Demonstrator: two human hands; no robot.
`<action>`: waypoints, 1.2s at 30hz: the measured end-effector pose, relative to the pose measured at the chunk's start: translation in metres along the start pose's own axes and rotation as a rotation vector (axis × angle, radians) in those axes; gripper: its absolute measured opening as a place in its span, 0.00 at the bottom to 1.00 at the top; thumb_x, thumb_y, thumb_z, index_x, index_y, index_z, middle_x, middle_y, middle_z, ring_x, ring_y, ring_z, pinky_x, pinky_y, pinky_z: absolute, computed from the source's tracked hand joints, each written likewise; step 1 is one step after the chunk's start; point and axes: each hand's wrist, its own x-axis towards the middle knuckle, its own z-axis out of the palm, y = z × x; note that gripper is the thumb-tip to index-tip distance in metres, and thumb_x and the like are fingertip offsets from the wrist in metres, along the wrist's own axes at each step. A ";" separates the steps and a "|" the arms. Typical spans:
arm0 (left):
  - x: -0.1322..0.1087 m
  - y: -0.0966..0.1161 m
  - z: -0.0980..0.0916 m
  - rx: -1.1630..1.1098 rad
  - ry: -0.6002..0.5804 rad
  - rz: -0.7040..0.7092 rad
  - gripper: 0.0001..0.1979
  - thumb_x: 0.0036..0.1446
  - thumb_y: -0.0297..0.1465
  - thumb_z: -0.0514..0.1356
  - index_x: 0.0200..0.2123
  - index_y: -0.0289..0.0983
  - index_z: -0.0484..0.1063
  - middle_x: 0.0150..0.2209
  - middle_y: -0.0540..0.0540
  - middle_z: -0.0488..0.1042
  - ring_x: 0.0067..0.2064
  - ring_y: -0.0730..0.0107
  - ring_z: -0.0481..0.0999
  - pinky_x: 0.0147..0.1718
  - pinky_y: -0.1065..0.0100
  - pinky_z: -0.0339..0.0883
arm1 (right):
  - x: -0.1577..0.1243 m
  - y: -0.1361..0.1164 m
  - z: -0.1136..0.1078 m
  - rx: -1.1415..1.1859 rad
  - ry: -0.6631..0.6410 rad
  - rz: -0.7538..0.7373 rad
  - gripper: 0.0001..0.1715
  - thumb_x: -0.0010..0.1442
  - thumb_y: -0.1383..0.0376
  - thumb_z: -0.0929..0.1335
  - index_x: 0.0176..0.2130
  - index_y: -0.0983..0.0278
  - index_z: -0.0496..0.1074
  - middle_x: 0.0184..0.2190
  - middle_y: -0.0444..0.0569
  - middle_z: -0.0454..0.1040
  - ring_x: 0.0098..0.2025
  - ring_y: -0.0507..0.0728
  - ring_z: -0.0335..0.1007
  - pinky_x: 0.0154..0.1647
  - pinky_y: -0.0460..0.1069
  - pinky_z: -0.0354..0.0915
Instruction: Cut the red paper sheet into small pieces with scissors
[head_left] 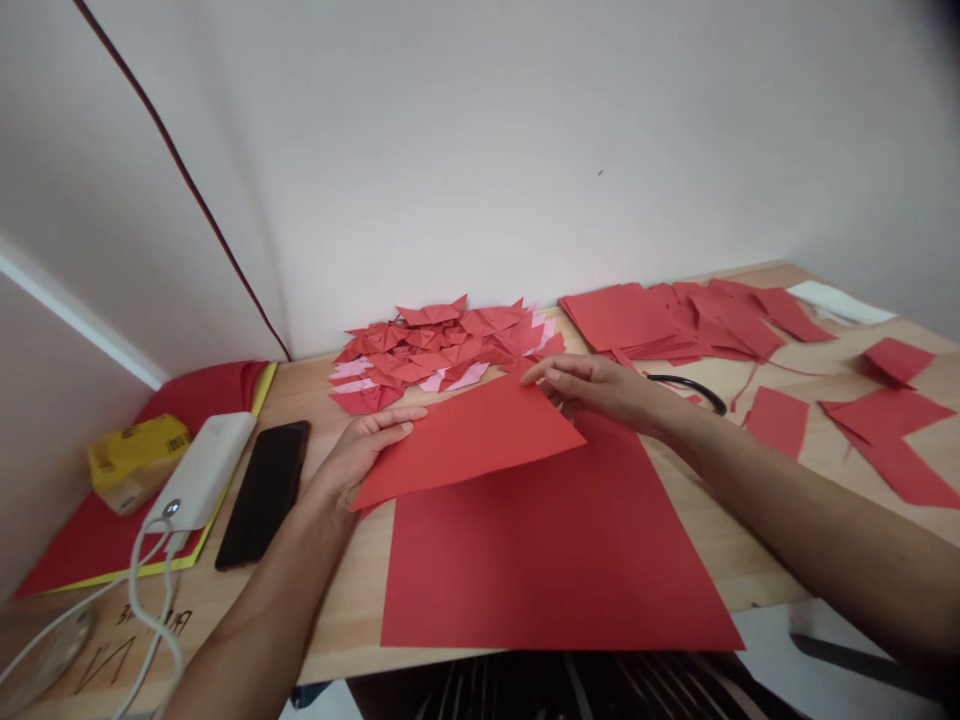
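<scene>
Red sheet (pixel 472 435): left fingers (pixel 391 434) gripping it, right fingers (pixel 566 368) unclear; yellow packet (pixel 140 455), contents hidden.

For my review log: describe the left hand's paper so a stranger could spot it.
Find the wooden table, then the large red sheet at its near edge. Above that sheet, the left hand holds a red paper, with the right hand at its far edge. Unlike the red stack and folded pieces beyond, it is held up.
</scene>
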 end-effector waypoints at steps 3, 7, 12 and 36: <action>0.003 -0.002 -0.004 -0.024 0.012 0.013 0.15 0.49 0.23 0.67 0.42 0.34 0.80 0.38 0.43 0.83 0.31 0.75 0.79 0.31 0.78 0.70 | -0.003 -0.002 0.002 0.087 -0.007 -0.018 0.22 0.63 0.50 0.65 0.46 0.62 0.73 0.31 0.45 0.68 0.32 0.51 0.66 0.34 0.48 0.67; 0.008 -0.007 -0.009 -0.072 0.000 0.046 0.14 0.53 0.21 0.64 0.44 0.32 0.79 0.39 0.40 0.82 0.32 0.74 0.80 0.33 0.78 0.72 | -0.006 -0.003 0.004 0.165 -0.050 -0.033 0.20 0.61 0.52 0.68 0.47 0.61 0.75 0.33 0.45 0.68 0.29 0.49 0.65 0.35 0.48 0.68; 0.008 -0.008 -0.009 -0.154 -0.013 0.056 0.15 0.53 0.19 0.62 0.45 0.29 0.78 0.40 0.36 0.82 0.33 0.70 0.82 0.35 0.75 0.75 | -0.005 -0.001 0.004 0.158 -0.089 -0.148 0.20 0.60 0.53 0.69 0.50 0.58 0.74 0.50 0.51 0.70 0.35 0.51 0.72 0.44 0.52 0.69; 0.002 -0.001 -0.002 -0.201 -0.009 0.006 0.16 0.55 0.16 0.60 0.47 0.25 0.76 0.32 0.37 0.81 0.24 0.73 0.79 0.21 0.81 0.73 | 0.000 -0.033 0.018 0.024 0.114 -0.145 0.25 0.62 0.49 0.66 0.48 0.63 0.78 0.44 0.56 0.80 0.45 0.61 0.77 0.37 0.50 0.73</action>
